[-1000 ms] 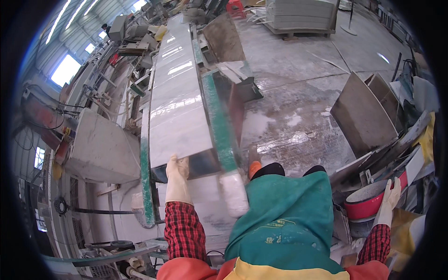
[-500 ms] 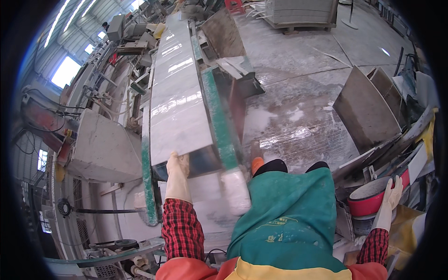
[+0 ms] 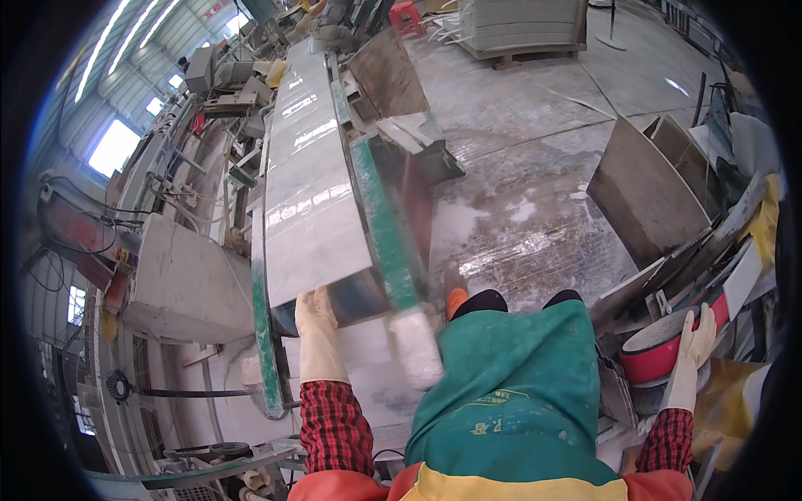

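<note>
A long, glossy white stone slab (image 3: pixel 313 225) lies along the conveyor, its near end over a dark roller or belt (image 3: pixel 357 296). My left hand (image 3: pixel 317 316), in a cream glove, is closed at the near edge of that slab, with fingers curled at its underside corner. Far to the right, my right hand (image 3: pixel 698 336), gloved alike, rests with fingers stretched out against a red-rimmed round tub (image 3: pixel 647 365). A pale material shows inside the tub.
Green side rails (image 3: pixel 383 221) flank the slab. A pale stone block (image 3: pixel 185 280) stands left of the conveyor. Brown boards (image 3: pixel 647 196) lean at the right, and stacked grey slabs (image 3: pixel 522 29) sit on a pallet at the back. The floor (image 3: pixel 535 242) is wet.
The view has shifted slightly. My left hand sits a little lower at the slab's near edge; my right hand stays at the red tub.
</note>
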`<act>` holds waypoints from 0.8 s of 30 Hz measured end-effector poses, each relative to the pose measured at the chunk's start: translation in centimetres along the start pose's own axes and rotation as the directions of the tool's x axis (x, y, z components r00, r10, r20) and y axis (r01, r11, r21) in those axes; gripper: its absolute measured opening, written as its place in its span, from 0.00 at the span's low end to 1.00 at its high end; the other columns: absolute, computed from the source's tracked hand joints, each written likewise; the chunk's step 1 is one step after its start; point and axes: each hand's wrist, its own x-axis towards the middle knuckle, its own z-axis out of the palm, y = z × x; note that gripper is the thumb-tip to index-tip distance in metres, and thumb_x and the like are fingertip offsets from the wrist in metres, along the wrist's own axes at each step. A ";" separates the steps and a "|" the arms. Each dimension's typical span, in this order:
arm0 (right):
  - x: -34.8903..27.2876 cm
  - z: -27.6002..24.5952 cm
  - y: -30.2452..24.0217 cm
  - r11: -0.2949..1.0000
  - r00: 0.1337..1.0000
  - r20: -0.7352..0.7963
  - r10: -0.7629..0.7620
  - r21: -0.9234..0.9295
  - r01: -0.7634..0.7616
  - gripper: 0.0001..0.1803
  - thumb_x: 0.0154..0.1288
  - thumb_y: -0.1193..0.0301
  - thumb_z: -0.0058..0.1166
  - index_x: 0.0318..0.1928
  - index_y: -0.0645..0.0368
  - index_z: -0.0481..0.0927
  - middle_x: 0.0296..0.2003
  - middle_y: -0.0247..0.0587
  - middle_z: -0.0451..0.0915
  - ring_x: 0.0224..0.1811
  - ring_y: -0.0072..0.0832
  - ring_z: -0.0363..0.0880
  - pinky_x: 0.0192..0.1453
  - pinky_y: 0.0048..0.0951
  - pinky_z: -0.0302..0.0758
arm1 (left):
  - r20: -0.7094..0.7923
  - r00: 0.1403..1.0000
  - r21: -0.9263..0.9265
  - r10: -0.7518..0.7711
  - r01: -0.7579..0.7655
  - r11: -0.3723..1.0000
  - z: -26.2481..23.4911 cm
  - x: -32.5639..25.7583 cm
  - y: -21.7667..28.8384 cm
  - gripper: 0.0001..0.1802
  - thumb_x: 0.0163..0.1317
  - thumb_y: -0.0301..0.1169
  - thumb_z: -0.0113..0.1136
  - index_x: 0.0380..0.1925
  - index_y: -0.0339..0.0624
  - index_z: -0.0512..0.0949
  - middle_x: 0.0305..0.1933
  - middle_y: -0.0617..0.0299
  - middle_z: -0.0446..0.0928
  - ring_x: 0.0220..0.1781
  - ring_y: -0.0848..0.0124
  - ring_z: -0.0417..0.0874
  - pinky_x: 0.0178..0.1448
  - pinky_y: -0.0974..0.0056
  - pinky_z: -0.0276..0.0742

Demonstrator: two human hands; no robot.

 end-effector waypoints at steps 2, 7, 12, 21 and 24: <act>1.1 -2.0 -0.5 0.999 0.999 -0.005 0.041 0.002 -0.041 0.26 0.71 0.58 0.49 0.65 0.55 0.71 0.61 0.49 0.75 0.62 0.48 0.73 0.69 0.42 0.65 | 0.071 0.997 -0.107 -0.005 0.013 0.994 -0.7 1.6 -0.5 0.19 0.70 0.34 0.52 0.52 0.28 0.69 0.53 0.49 0.75 0.55 0.56 0.81 0.55 0.62 0.87; 4.6 -1.5 1.4 0.954 0.993 -0.107 0.042 -0.290 -0.072 0.28 0.73 0.58 0.44 0.68 0.58 0.66 0.58 0.51 0.76 0.59 0.49 0.74 0.66 0.44 0.66 | 0.112 0.977 0.052 0.181 -0.188 0.981 -0.8 1.6 -0.8 0.22 0.71 0.32 0.52 0.61 0.35 0.65 0.59 0.53 0.71 0.62 0.60 0.75 0.63 0.59 0.79; 6.6 -0.2 1.8 0.947 0.993 -0.078 0.086 -0.304 -0.106 0.28 0.74 0.56 0.41 0.68 0.56 0.67 0.65 0.48 0.69 0.68 0.45 0.66 0.70 0.43 0.62 | 0.456 0.783 0.393 0.422 -0.603 0.694 3.7 -6.1 -3.6 0.21 0.69 0.27 0.55 0.61 0.35 0.69 0.56 0.55 0.75 0.57 0.64 0.78 0.66 0.61 0.74; 9.0 1.3 3.4 0.923 0.948 0.027 0.316 -0.239 -0.300 0.25 0.75 0.52 0.36 0.64 0.47 0.72 0.65 0.35 0.70 0.67 0.35 0.67 0.68 0.42 0.63 | 0.989 0.097 0.062 -0.110 -0.957 -0.284 8.7 -9.2 -12.1 0.27 0.65 0.24 0.56 0.65 0.35 0.67 0.64 0.41 0.71 0.69 0.47 0.68 0.74 0.54 0.60; 10.3 1.2 3.3 0.901 0.929 0.033 0.368 -0.259 -0.347 0.24 0.74 0.51 0.37 0.64 0.44 0.71 0.65 0.30 0.71 0.67 0.32 0.67 0.66 0.44 0.65 | 0.964 0.200 0.123 -0.175 -0.920 -0.372 8.7 -9.9 -12.7 0.26 0.67 0.27 0.55 0.64 0.35 0.67 0.67 0.41 0.69 0.71 0.46 0.66 0.76 0.51 0.55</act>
